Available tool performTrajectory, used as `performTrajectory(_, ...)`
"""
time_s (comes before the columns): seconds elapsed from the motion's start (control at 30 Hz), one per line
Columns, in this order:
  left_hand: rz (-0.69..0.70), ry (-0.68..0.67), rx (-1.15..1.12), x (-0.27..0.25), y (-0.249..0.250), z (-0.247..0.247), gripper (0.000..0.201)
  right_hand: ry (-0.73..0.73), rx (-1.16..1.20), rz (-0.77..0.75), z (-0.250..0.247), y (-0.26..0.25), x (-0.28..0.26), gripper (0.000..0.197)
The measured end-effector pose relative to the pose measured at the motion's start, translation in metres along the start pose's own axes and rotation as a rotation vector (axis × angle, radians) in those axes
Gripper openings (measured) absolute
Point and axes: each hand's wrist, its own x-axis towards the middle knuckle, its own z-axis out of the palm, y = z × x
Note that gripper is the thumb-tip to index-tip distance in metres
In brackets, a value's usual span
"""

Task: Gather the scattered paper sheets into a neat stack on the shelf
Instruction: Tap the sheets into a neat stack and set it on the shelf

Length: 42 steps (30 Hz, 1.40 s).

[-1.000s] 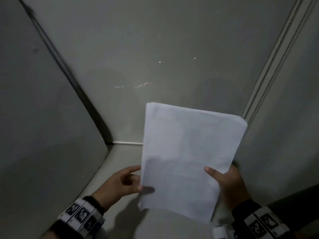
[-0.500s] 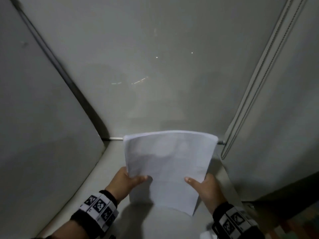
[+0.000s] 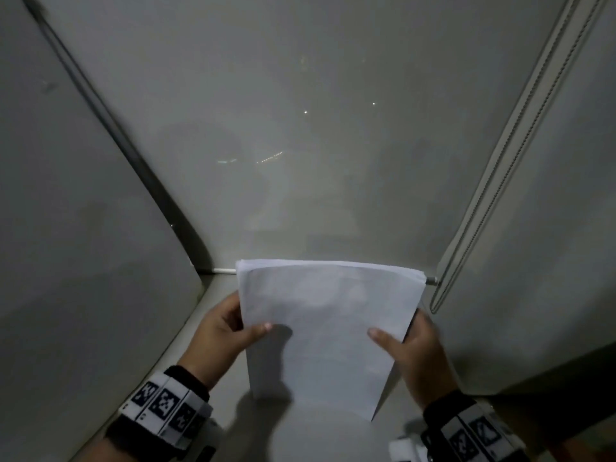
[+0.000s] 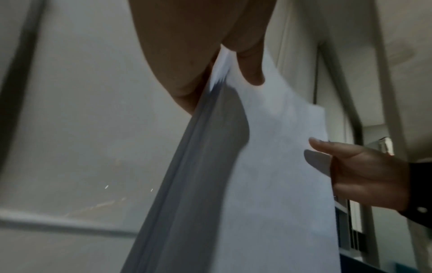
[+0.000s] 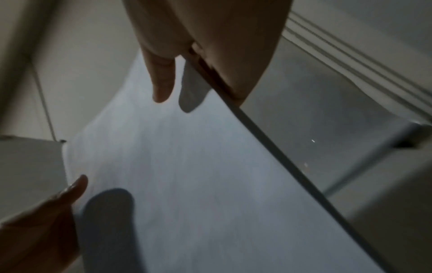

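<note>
White paper stack [image 3: 325, 323] pinched by left hand [image 3: 221, 331], right hand [image 3: 420, 353].

no text, label, brand or number can be read anywhere; the top sheet of the paper stack [image 3: 328, 328] looks blank, and the wrist bands [image 3: 163, 406] just below the stack carry only black-and-white square marker patterns, no letters

Paper stack [image 3: 325, 331]: you bring it down from tilted upright, far edge now by the shelf's back rail [image 3: 224, 270].
Left hand [image 3: 222, 331]: your thumb now clamps on top.
</note>
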Motion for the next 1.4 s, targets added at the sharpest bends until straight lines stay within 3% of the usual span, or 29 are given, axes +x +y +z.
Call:
performTrajectory(0.07, 0.138, 0.013, 0.012, 0.006, 0.022, 0.005, 0.034, 0.007, 0.061, -0.139, -0.002, -0.026, 0.007, 0.049)
performTrajectory(0.17, 0.279, 0.041, 0.129, 0.014, 0.043, 0.009, 0.029, -0.008, 0.113, -0.278, -0.004, -0.051, 0.012, 0.062)
performTrajectory(0.33, 0.356, 0.026, 0.171, 0.02, 0.05, 0.009, 0.03, -0.048, -0.066, -0.423, -0.002, -0.061, 0.015, 0.039)
performTrajectory(0.5, 0.38, 0.002, 0.203, 0.022, 0.049, 0.008, 0.012, -0.056, -0.108, -0.462, -0.003, -0.058, 0.016, 0.032)
performTrajectory(0.7, 0.377, -0.065, 0.218, 0.022, 0.055, 0.011, 0.019, -0.056, -0.108, -0.451, -0.002, -0.058, 0.016, 0.034)
performTrajectory(0.8, 0.394, -0.084, 0.237, 0.023, 0.055, 0.012, 0.037, -0.046, -0.101, -0.442, -0.001, -0.06, 0.015, 0.039)
performTrajectory(0.87, 0.396, -0.072, 0.243, 0.023, 0.058, 0.014, 0.027, -0.043, -0.088, -0.431, 0.0, -0.061, 0.014, 0.038)
performTrajectory(0.9, 0.388, -0.07, 0.224, 0.023, 0.06, 0.014, 0.017, -0.037, -0.056, -0.411, 0.0, -0.062, 0.013, 0.037)
performTrajectory(0.93, 0.355, -0.068, 0.166, 0.023, 0.057, 0.011, 0.026, -0.044, 0.001, -0.372, -0.001, -0.059, 0.014, 0.037)
performTrajectory(1.0, 0.22, -0.086, 0.013, 0.024, 0.045, 0.004, 0.07, -0.037, 0.065, -0.268, -0.003, -0.045, 0.014, 0.045)
performTrajectory(1.07, 0.055, -0.071, -0.038, 0.021, 0.024, 0.001, 0.091, -0.04, 0.069, -0.108, -0.002, -0.025, 0.012, 0.041)
performTrajectory(1.1, -0.038, -0.077, -0.053, 0.017, 0.013, 0.002, 0.091, -0.06, 0.079, -0.007, -0.002, -0.01, 0.01, 0.043)
performTrajectory(1.17, -0.207, -0.087, -0.038, 0.007, -0.009, 0.006, 0.087, -0.105, 0.042, 0.136, 0.002, 0.016, 0.004, 0.066)
performTrajectory(1.27, -0.328, -0.053, 0.03, 0.0, -0.036, 0.009, 0.088, -0.048, -0.019, 0.154, 0.006, 0.041, -0.002, 0.039)
performTrajectory(1.4, -0.298, -0.021, 0.061, 0.005, -0.037, 0.008, 0.085, 0.028, -0.047, 0.197, 0.009, 0.043, 0.003, 0.022)
